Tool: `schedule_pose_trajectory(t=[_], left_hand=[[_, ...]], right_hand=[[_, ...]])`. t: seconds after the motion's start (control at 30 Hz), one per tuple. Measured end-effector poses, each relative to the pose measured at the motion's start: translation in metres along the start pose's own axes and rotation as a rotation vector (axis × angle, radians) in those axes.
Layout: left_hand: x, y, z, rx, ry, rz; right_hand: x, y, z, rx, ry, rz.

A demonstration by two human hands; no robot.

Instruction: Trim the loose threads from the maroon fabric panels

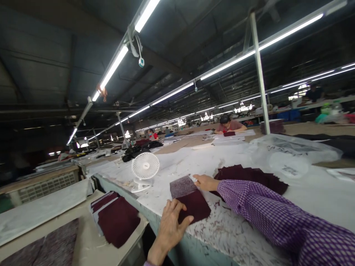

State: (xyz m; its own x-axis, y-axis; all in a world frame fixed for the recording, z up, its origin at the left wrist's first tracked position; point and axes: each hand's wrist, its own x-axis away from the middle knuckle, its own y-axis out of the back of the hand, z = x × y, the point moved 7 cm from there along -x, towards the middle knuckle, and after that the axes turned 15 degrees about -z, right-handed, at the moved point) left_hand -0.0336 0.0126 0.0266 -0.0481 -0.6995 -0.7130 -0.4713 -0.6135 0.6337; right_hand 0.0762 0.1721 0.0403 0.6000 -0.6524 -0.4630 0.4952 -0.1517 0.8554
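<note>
A maroon fabric piece [195, 207] lies near the table's front edge, with a speckled greyish-purple panel [181, 186] at its far end. My left hand [170, 223] is at its near left side, fingers bent and thumb spread apart, with fingertips at the cloth. My right hand [206, 182] reaches across to the far right corner of the speckled panel, its fingers closed together at that edge. The fingertips are small in view, but they seem to pinch the cloth there. Behind my right forearm a fanned pile of maroon pieces [249, 177] lies on the table, partly covered by the sleeve.
A small white fan [145, 166] stands left of the fabric. On a lower surface at left sits a stack of maroon and pale pieces [119, 221]. Clear plastic wrapping [294, 151] and a metal post [260, 74] are at right. Another person [229, 125] bends over the table farther back.
</note>
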Motion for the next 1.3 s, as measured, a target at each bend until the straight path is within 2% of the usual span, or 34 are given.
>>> schedule_pose_trajectory(t=[0.23,0.33,0.5,0.6,0.73,0.83,0.97,1.03,1.1,1.17,1.23,1.3], left_hand=[[0.03,0.011,0.0,0.107,-0.047,-0.027],[0.032,0.018,0.003,0.183,-0.038,-0.049],[0.03,0.029,0.002,0.247,0.072,-0.1],[0.025,0.032,0.005,0.262,0.169,-0.139],[0.02,0.031,0.012,0.253,0.245,-0.165],[0.021,0.028,0.015,0.238,0.257,-0.172],[0.027,0.027,0.014,0.198,0.247,-0.233],[0.028,0.032,0.007,0.116,0.174,-0.309],[0.026,0.037,-0.002,0.009,0.069,-0.333],[0.021,0.035,-0.012,-0.056,-0.041,-0.255],[0.016,0.03,-0.019,-0.062,-0.146,-0.119],[0.012,0.025,-0.02,-0.049,-0.19,0.001]], right_hand=[[0.003,-0.003,0.009,-0.188,-0.019,0.056],[0.005,-0.003,0.013,-0.214,-0.019,0.08],[0.007,0.001,0.025,-0.218,-0.02,0.048],[0.006,0.01,0.046,-0.262,0.042,0.054],[0.02,0.015,0.094,-0.466,0.23,0.276],[0.03,0.01,0.11,-0.45,0.244,0.367],[0.031,-0.002,0.101,-0.431,0.173,0.381],[0.026,-0.004,0.089,-0.458,0.083,0.337],[0.02,-0.004,0.074,-0.5,-0.039,0.258],[0.014,-0.003,0.059,-0.567,-0.187,0.154],[0.011,-0.003,0.044,-0.641,-0.328,0.062],[0.007,-0.002,0.027,-0.692,-0.441,-0.031]])
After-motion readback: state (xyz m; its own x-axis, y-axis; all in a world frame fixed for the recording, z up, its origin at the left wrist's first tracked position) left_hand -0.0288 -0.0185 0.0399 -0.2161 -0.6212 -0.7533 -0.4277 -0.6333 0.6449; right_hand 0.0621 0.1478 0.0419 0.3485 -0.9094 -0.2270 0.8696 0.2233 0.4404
